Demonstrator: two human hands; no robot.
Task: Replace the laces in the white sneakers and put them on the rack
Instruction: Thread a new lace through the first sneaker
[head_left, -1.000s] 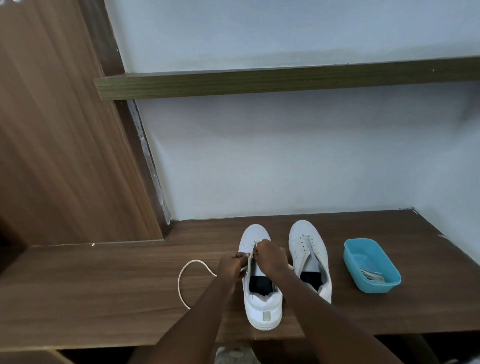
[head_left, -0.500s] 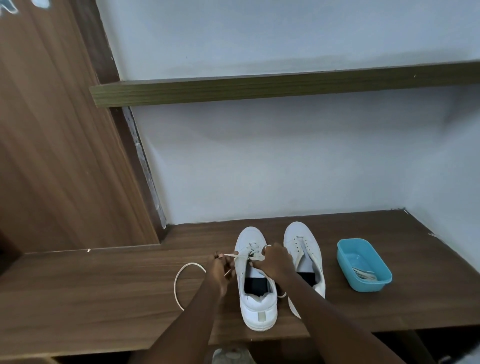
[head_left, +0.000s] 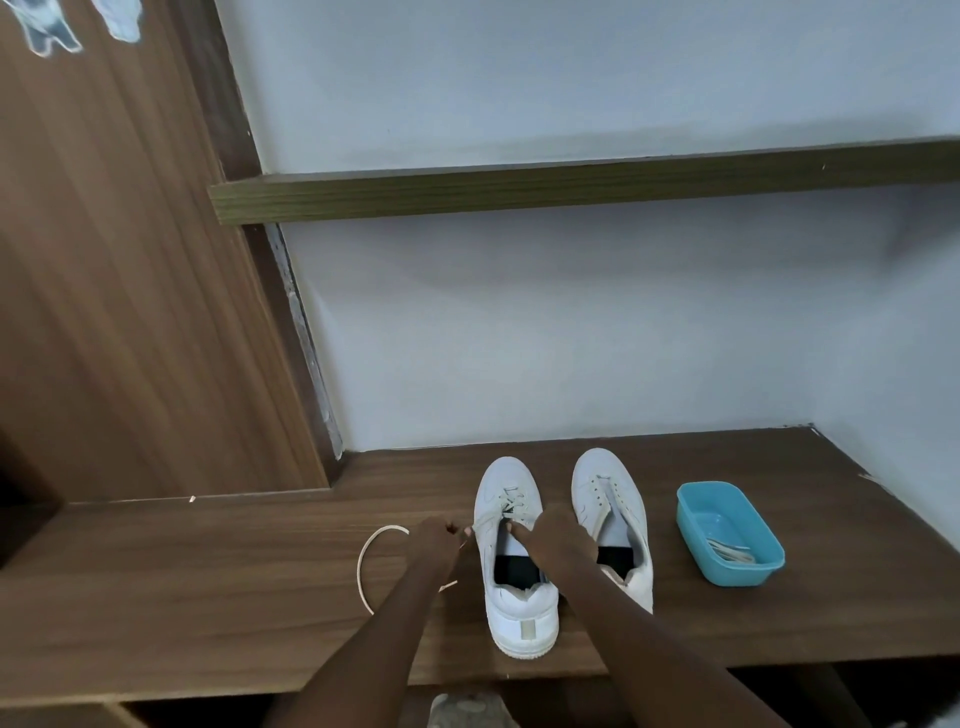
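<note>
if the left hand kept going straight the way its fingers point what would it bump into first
The side of the sneaker being laced, by its lace holes. The left hand, pinching the lace, points right and slightly away; its fingertips look nearly against the shoe, though depth is unclear.

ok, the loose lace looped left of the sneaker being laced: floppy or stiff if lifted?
Likely floppy: the lace lies in a slack curve on the shelf, so it should droop. Probably very light, being thin. Pulling it may drag the sneaker, since it is threaded through the eyelets.
</note>
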